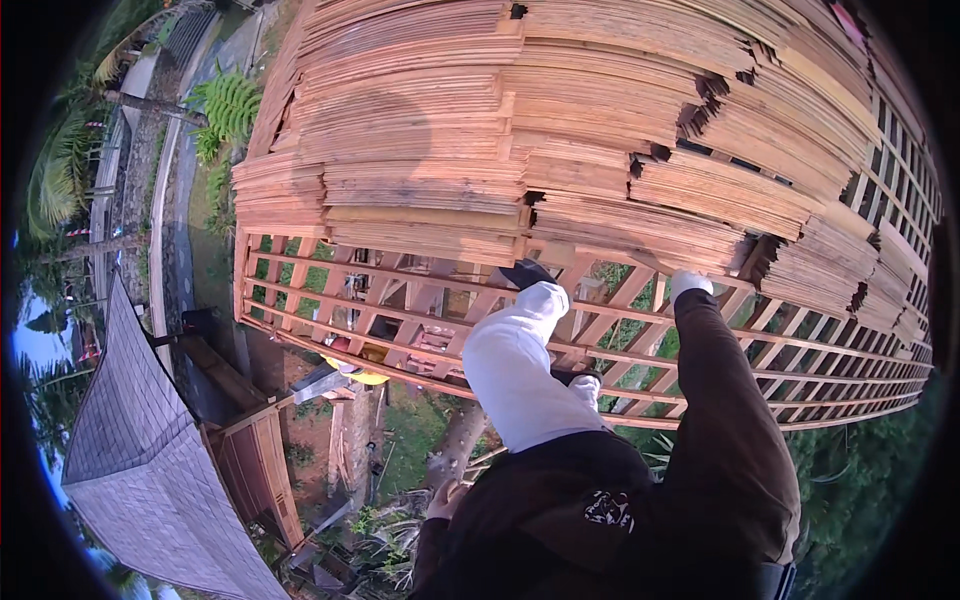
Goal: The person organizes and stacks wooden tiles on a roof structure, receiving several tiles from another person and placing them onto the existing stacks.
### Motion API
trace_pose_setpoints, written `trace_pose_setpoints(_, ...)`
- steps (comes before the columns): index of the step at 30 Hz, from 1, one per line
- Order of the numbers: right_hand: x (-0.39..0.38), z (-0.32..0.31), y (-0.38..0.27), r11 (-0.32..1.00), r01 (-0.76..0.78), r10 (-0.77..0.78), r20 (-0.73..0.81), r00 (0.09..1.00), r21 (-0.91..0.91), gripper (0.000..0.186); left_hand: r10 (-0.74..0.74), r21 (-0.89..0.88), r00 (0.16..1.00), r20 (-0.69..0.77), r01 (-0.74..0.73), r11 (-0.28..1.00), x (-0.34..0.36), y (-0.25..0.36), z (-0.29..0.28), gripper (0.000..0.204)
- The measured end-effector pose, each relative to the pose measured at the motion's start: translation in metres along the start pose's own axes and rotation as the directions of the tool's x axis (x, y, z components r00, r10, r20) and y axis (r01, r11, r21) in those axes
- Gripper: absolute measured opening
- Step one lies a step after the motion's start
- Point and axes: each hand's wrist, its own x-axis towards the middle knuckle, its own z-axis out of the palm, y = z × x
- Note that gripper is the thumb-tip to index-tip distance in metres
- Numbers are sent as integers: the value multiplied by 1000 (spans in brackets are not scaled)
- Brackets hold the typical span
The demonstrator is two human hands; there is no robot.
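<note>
My right arm, in a dark sleeve, reaches forward to the lower edge of the wooden shingles (420, 185). At its end my right hand (692, 284), white and overexposed or gloved, is against that edge. Its fingers cannot be made out. My left hand (446, 500) is low beside my dark top, its fingers curled in. What it grips, if anything, is hidden. Beneath the shingles runs a lattice of wooden battens (390, 275). A white-clothed leg (510, 370) is bent over it, a dark shoe (525, 272) at the shingle edge.
The shingles overlap in stepped rows up the slope, with dark gaps among them. Through the battens, ground and greenery show far below. A yellow object (365, 377) is beneath the roof edge. At left stand a grey-roofed structure (165, 450), a fern (225, 110) and a path.
</note>
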Motion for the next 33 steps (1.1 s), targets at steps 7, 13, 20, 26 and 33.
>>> trace_pose_setpoints(7,-9,20,6,991,-3,18,-107,994,133,29,-110,-89,993,-35,107,990,-12,61,0,67)
trace_pose_setpoints(13,0,4,0,958,-186,165,111,980,218,33,-99,-114,994,-40,94,989,-8,51,-13,67)
trace_pose_setpoints(20,-67,44,-13,909,-374,402,-147,904,184,71,-106,-170,994,37,111,979,17,14,-6,65)
trace_pose_setpoints(26,-126,119,-99,901,169,-331,381,863,399,59,-98,-94,992,-84,90,991,32,-48,5,59)
trace_pose_setpoints(33,-98,154,-154,635,471,-724,259,640,613,48,-10,178,991,-136,35,983,12,72,36,65)
